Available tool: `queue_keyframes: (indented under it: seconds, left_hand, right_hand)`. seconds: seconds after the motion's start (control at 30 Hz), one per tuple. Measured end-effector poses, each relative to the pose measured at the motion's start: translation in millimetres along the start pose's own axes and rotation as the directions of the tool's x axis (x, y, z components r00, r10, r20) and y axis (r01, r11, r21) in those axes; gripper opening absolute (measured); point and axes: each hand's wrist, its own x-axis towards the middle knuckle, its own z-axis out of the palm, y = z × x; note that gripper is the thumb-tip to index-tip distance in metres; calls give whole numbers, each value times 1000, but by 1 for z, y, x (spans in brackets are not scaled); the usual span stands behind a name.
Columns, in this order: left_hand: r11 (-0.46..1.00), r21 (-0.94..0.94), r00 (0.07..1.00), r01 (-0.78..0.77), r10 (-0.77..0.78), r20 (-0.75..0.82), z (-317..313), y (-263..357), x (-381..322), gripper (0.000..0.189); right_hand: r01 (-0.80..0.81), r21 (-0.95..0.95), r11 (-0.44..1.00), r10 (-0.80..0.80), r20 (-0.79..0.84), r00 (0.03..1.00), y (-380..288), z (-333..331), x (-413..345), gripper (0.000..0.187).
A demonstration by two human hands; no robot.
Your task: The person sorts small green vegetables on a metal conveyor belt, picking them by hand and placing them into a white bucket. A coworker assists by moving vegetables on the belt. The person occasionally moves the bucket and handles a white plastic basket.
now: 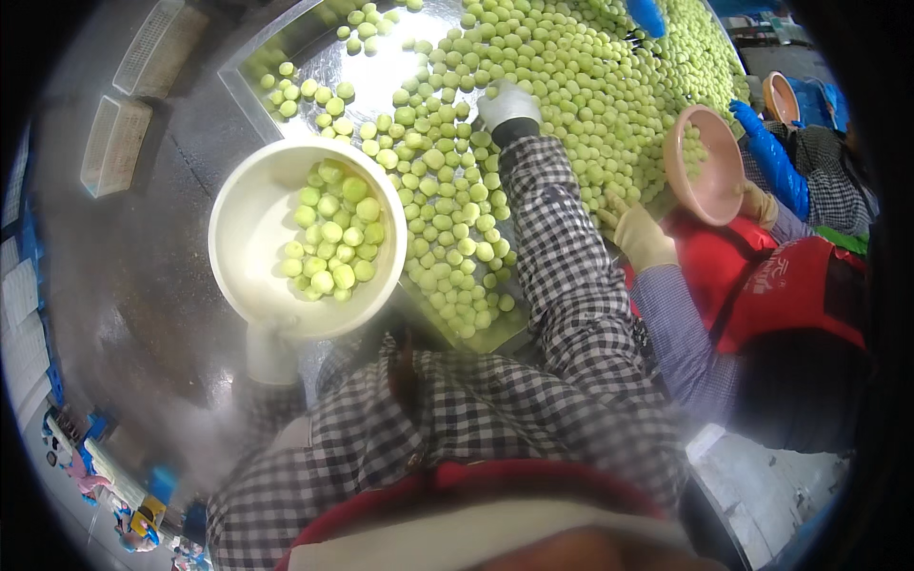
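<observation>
My left hand (272, 355), in a whitish glove, grips the near rim of a cream plastic basin (239, 235). The basin is tilted over the left corner of a metal sorting table (314, 43), and a heap of small round green fruits (332, 232) lies against its right side. Out over the table, my right hand (508, 103) wears a white glove and reaches into a spread of similar green fruits (443, 160). A fruit shows beside its curled fingers; whether they hold it is hidden.
At the right, a co-worker's yellow-gloved hand (639, 232) touches the fruits, and the other supports a pink bowl (725, 178). A blue-gloved hand (646, 16) appears at the far side. Plastic crates (118, 146) stand on the wet floor (171, 214) at left.
</observation>
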Motion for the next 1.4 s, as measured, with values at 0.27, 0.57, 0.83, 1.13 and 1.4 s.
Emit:
queue_keyframes:
  seconds: [0.27, 0.57, 0.83, 1.13, 1.4]
  left_hand:
    - [996, -91, 997, 16, -9, 71, 1, 4, 4, 55]
    - [984, 176, 999, 39, -35, -25, 3, 5, -2, 57]
    - [996, -57, 998, 61, -62, -21, 16, 8, -4, 47]
    - [993, 42, 994, 111, -111, -10, 0, 0, -6, 61]
    - [987, 159, 999, 25, -20, -36, -20, -10, -1, 42]
  right_hand:
    - [283, -478, 832, -263, 109, 959, -17, 10, 41, 31]
    - [74, 399, 914, -62, -45, 997, -35, -28, 9, 35]
    - [876, 321, 359, -819, -342, 461, -122, -23, -208, 33]
    - [590, 327, 738, -456, -403, 794, 30, 7, -202, 31]
    - [17, -92, 996, -25, -80, 997, 126, 26, -86, 39]
